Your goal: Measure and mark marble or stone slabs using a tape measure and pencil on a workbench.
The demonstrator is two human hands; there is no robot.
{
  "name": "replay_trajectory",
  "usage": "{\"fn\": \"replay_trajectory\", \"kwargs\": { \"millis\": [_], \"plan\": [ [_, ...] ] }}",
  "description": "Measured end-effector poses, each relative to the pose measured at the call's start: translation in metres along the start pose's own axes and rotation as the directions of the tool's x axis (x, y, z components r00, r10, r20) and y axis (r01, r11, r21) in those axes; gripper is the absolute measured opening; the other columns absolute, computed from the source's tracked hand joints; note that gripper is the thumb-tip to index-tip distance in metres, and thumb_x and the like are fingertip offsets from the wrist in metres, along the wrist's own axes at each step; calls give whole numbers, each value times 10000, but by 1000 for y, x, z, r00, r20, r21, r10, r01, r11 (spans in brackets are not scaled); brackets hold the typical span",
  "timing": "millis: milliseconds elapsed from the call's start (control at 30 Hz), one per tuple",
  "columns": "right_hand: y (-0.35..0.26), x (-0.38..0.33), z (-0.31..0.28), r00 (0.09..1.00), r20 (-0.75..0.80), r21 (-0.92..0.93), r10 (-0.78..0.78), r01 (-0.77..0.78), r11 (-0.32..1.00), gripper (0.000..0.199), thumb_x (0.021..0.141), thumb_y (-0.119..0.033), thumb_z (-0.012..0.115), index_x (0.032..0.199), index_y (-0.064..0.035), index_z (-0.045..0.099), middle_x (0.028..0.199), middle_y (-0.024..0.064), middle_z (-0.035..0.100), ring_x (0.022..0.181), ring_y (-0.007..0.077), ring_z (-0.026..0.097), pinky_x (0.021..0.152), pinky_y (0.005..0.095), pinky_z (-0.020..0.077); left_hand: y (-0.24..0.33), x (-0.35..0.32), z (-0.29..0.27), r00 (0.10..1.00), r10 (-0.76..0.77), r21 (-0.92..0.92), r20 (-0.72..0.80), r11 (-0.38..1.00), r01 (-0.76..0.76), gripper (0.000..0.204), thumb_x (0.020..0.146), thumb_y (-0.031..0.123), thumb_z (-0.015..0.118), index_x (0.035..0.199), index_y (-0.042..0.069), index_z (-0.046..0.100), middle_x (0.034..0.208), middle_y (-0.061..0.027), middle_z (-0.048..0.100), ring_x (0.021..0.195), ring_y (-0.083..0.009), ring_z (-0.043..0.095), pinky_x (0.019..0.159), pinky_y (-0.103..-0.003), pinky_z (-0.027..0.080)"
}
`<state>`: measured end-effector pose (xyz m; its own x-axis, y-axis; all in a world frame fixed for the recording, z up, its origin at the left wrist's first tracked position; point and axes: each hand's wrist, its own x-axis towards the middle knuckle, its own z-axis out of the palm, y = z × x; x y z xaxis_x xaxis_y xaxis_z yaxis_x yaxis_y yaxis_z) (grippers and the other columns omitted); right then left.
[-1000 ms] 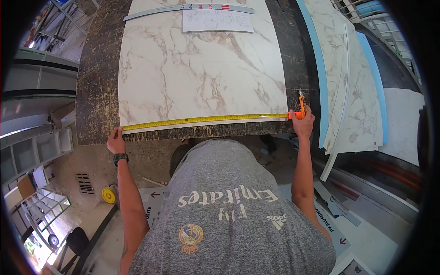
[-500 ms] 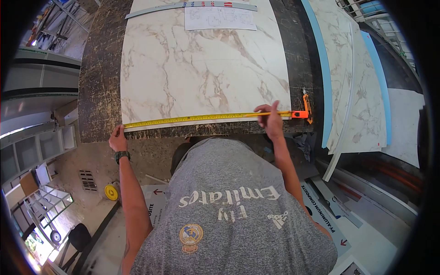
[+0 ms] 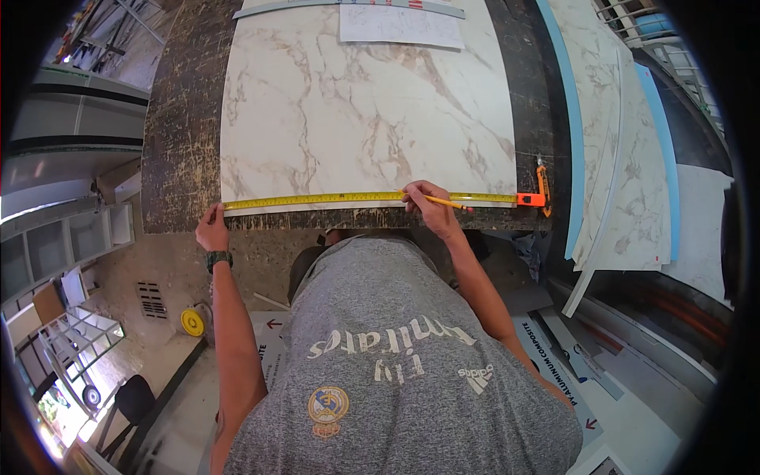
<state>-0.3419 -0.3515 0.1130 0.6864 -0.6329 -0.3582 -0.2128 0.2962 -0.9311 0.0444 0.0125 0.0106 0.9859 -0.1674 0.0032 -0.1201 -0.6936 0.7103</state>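
Observation:
A white marble-patterned panel (image 3: 317,119) lies flat on a dark, scuffed workbench (image 3: 178,158). Along its near edge stretches the yellow blade of a tape measure (image 3: 301,200), whose orange case (image 3: 530,199) rests past the panel's right edge. My left hand (image 3: 212,229) pinches the blade's end at the panel's near left corner. In my right hand (image 3: 430,209) is a yellow pencil (image 3: 453,204), its point down by the blade right of the middle. Beside the case lies an orange utility knife (image 3: 543,184).
A sheet of paper with drawings (image 3: 400,28) and a long metal strip (image 3: 273,8) lie at the panel's far end. More marble-patterned panels with blue edges (image 3: 625,166) stand to the right. At lower left, a yellow disc (image 3: 192,322) is near the floor grate (image 3: 152,300).
My right hand has slid left along the tape and turned the pencil so its point is at the blade. My left hand stays at the tape's end. The whole view has shifted slightly.

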Motion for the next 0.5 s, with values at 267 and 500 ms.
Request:
{"fn": "replay_trajectory", "kwargs": {
  "millis": [267,500],
  "plan": [
    [28,17,40,995,100,-41,-1,5,999,109,1021,-84,612,1006,9,666,840,77,691,699,127,608,648,230,485,9,1,1,1000,0,22,24,1000,-1,276,924,320,804,1063,83,831,872,-50,796,730,-139,687,695,-273,551],
    [28,19,65,1000,17,127,-3,1,992,61,947,-45,658,984,-1,679,790,57,674,676,106,586,606,225,433,1,1,2,999,34,-57,12,998,-33,268,925,311,804,1060,82,832,870,-49,797,723,-134,686,689,-269,550]
  ]
}}
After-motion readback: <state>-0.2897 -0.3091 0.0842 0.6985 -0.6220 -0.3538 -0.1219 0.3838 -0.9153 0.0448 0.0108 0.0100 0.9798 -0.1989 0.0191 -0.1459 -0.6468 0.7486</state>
